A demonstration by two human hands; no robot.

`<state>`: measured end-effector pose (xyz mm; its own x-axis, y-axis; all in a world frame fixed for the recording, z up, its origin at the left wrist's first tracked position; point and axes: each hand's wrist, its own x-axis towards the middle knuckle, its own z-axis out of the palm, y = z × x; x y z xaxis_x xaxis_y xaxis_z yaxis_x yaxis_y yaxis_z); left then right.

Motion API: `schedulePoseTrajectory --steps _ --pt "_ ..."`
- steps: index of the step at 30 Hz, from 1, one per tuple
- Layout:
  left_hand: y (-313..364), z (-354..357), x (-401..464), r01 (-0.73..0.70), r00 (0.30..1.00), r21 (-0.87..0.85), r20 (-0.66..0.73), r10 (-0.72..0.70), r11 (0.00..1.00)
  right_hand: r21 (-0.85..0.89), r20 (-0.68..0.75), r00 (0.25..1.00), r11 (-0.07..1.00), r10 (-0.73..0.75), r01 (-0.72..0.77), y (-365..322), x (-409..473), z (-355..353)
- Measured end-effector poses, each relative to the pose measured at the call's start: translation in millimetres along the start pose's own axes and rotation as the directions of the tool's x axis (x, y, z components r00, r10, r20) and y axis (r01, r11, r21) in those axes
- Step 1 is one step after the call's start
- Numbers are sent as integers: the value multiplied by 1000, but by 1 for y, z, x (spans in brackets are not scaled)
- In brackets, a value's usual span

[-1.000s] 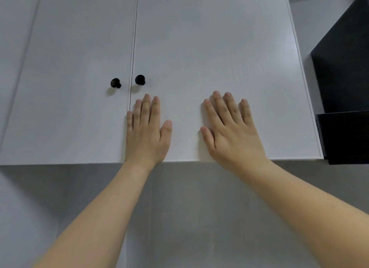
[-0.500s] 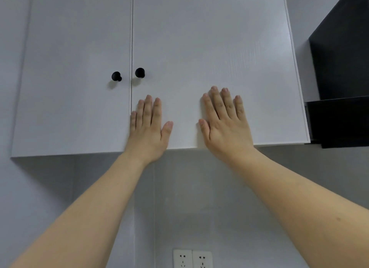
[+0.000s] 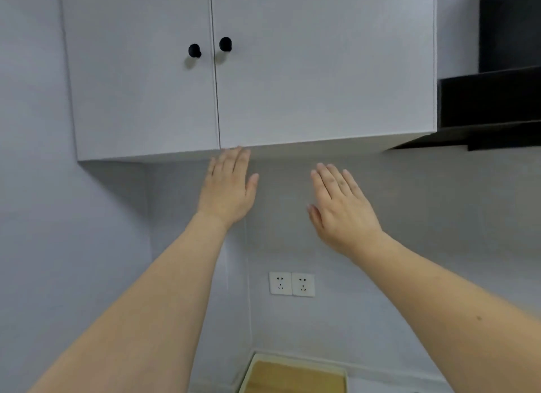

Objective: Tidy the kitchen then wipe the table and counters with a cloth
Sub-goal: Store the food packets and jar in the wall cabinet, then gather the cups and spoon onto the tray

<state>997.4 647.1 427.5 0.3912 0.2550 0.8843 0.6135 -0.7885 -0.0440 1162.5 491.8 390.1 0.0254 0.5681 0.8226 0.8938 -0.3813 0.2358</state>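
A white wall cabinet (image 3: 322, 70) hangs ahead with both doors closed and two black knobs (image 3: 225, 44) at the centre seam. My left hand (image 3: 228, 187) is raised flat with straight fingers, its fingertips level with the cabinet's bottom edge. My right hand (image 3: 342, 208) is also flat and empty, lower down in front of the grey wall and apart from the cabinet. No cloth is in view.
A black range hood (image 3: 491, 100) juts out to the right of the cabinet. A double wall socket (image 3: 292, 284) sits on the wall below my hands. A cream-rimmed tray with a wooden board (image 3: 292, 375) lies at the bottom edge.
Both hands have come down off the right cabinet door and now hang below its bottom edge. The view has tilted down, revealing the sockets and the tray.
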Motion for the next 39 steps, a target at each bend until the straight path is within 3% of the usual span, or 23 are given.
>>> schedulePoseTrajectory --steps 5,12,17,20,23,27,29,39 --pt "1 25 -59 -5 991 -20 134 8 1000 47 292 954 996 61 -78 -10 -60 19" --pt "16 70 -148 49 936 -99 351 -11 994 101 502 863 988 49 -115 -29 -128 48" --pt "30 99 -217 135 880 -154 472 -47 979 133 653 754 969 71 -206 -48 -184 75" --pt "49 118 -278 234 802 -180 591 -85 955 154 749 658 945 79 -288 -67 -237 93" --pt "70 131 -344 246 674 -174 738 -39 953 158 851 525 939 27 -305 -87 -291 107" --pt "79 134 -394 265 540 -149 841 -19 952 148 912 411 937 -5 -316 -93 -329 113" --pt "78 137 -406 296 517 -133 855 -41 946 135 923 384 938 -2 -320 -91 -337 115" --pt "80 147 -409 366 518 -149 853 -68 919 125 928 372 918 26 -376 -86 -347 120"
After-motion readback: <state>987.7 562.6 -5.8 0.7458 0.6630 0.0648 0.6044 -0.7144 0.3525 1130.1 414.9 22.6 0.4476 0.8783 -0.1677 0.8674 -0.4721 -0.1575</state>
